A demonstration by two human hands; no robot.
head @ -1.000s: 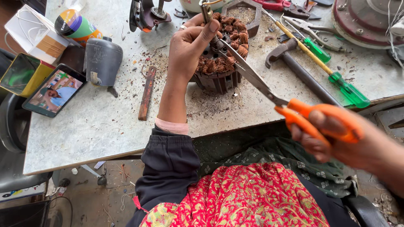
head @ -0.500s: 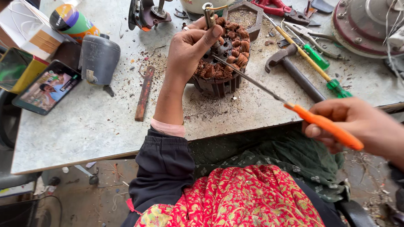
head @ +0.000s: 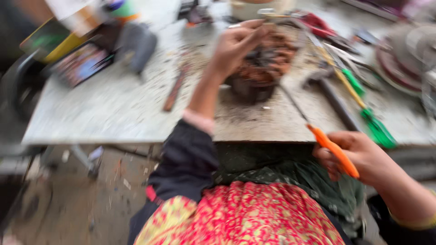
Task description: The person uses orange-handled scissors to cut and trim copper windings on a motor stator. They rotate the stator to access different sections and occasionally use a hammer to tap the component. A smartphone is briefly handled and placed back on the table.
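Left hand (head: 234, 45), upper centre, fingers curled, resting on the copper-wound motor stator (head: 263, 68) on the tabletop (head: 113, 113). Right hand (head: 359, 156), lower right, closed around orange-handled scissors (head: 331, 149), blades pointing toward stator. Green screwdrivers (head: 370, 122) right. Frame blurred.

Two green-handled screwdrivers (head: 363, 102), one hammer (head: 334, 102)

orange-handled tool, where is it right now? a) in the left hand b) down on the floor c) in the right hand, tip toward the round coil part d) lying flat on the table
c: the right hand grips the orange-handled tool, whose thin blade angles up toward the round coil part, where the left hand rests.
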